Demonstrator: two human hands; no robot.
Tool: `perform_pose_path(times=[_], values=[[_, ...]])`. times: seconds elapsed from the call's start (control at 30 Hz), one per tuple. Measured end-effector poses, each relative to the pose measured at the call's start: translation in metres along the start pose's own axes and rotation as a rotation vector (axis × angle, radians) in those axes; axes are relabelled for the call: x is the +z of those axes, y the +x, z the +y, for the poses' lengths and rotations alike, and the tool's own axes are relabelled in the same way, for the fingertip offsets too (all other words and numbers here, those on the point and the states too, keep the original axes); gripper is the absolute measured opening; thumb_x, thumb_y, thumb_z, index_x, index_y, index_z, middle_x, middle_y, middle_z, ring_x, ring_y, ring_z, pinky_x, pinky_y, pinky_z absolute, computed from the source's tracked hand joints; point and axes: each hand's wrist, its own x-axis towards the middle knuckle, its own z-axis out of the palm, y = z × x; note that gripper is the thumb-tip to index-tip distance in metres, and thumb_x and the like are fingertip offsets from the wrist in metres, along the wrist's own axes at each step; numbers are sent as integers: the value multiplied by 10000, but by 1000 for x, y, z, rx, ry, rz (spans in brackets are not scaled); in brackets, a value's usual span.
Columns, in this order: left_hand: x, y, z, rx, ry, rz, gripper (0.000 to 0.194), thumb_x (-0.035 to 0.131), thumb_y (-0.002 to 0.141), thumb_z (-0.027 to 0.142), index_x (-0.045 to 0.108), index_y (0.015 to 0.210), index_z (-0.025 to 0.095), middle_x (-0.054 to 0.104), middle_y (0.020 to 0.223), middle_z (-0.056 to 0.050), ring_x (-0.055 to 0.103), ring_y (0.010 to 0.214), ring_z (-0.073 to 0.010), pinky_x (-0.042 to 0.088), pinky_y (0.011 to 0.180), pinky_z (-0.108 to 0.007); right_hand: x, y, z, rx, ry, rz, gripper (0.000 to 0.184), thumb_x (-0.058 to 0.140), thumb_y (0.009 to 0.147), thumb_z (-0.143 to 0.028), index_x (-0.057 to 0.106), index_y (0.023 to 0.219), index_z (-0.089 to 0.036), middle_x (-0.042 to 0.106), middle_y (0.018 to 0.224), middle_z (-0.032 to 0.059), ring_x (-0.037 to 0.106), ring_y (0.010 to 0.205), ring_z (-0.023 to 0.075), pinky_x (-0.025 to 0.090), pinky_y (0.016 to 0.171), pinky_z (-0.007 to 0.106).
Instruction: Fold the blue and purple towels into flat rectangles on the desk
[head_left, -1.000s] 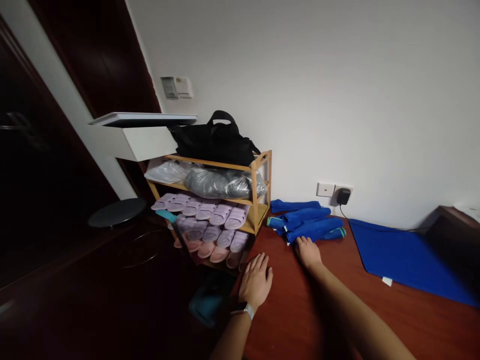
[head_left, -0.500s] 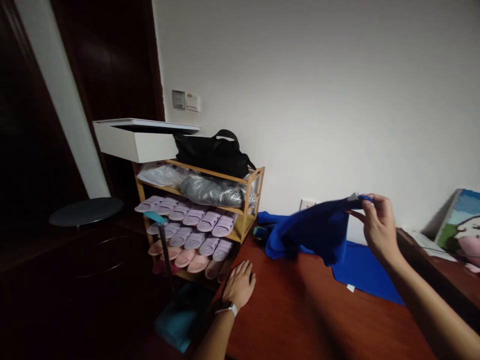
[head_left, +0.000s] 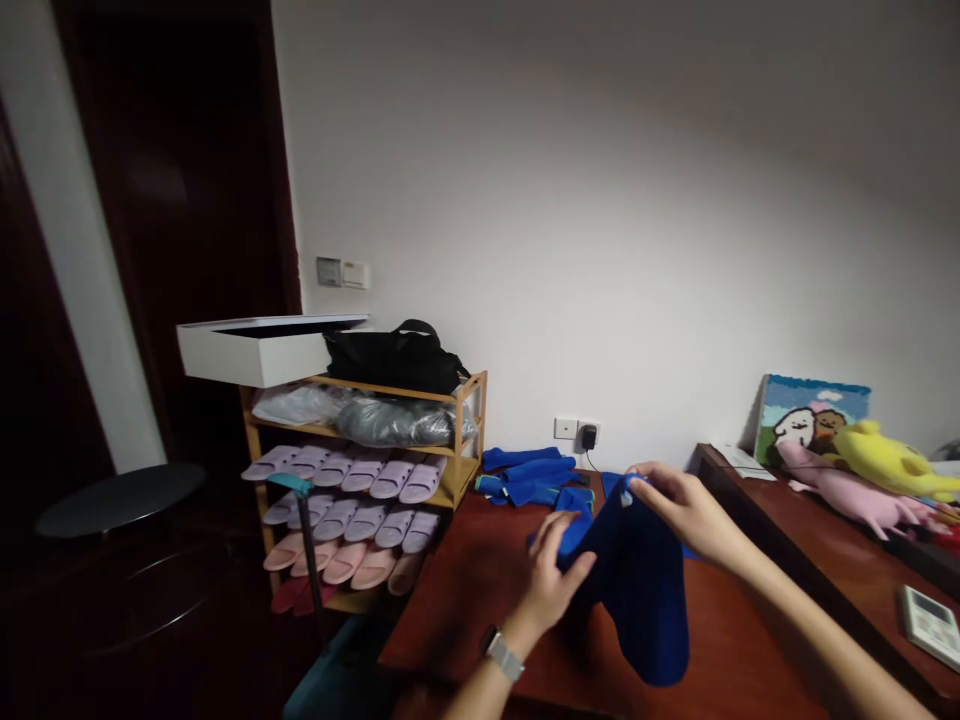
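Note:
A blue towel [head_left: 645,590] hangs between both my hands above the reddish-brown table [head_left: 480,590]. My left hand [head_left: 555,575], with a watch on the wrist, grips its left edge with fingers curled. My right hand [head_left: 679,505] pinches the top corner, where a small white tag shows. More folded blue towels [head_left: 529,475] are piled at the table's far edge by the wall.
A wooden shoe rack [head_left: 457,440] with rows of lilac and pink slippers stands left of the table, a black bag [head_left: 390,358] and white box [head_left: 255,350] on top. A wall socket with a charger [head_left: 587,435] sits behind. Plush toys [head_left: 870,475] lie on a dark side table at right.
My right hand picked a blue towel off the pile and lifted it. My left hand left the table and took hold of the towel's edge. The view has tilted up.

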Motion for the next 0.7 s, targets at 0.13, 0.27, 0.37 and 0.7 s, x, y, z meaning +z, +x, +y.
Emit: perform_pose_path(times=[0.13,0.27,0.37,0.7], values=[[14,19,105,42,-155,-37,308,625,955,353,662,1243,251,735,1164,-80,682,1083,-232,539,970,-360,4,-43,-6,-60,-59,-24,374,527,982,-561,706,1075,-246,762,1016,35,699,966,225,540,878,328],[15,14,138,-116,-316,-135,308,599,979,386,681,1232,231,754,1047,-46,687,885,-174,533,815,-281,7,-82,2,-105,-237,253,311,546,978,-520,705,1065,-267,737,996,62,680,928,252,550,857,380],[18,9,147,-249,-411,-88,431,630,950,473,644,1282,198,717,891,-15,598,661,-122,469,627,-232,18,-112,7,-123,-371,491,268,524,984,-462,687,1089,-276,711,973,83,666,904,280,559,828,433],[22,5,229,-170,-312,-137,208,546,955,366,690,921,220,706,850,-25,631,769,-179,490,730,-276,38,-171,-1,-194,-127,703,470,666,931,-385,514,1359,-262,743,1073,61,746,909,218,628,799,332]])
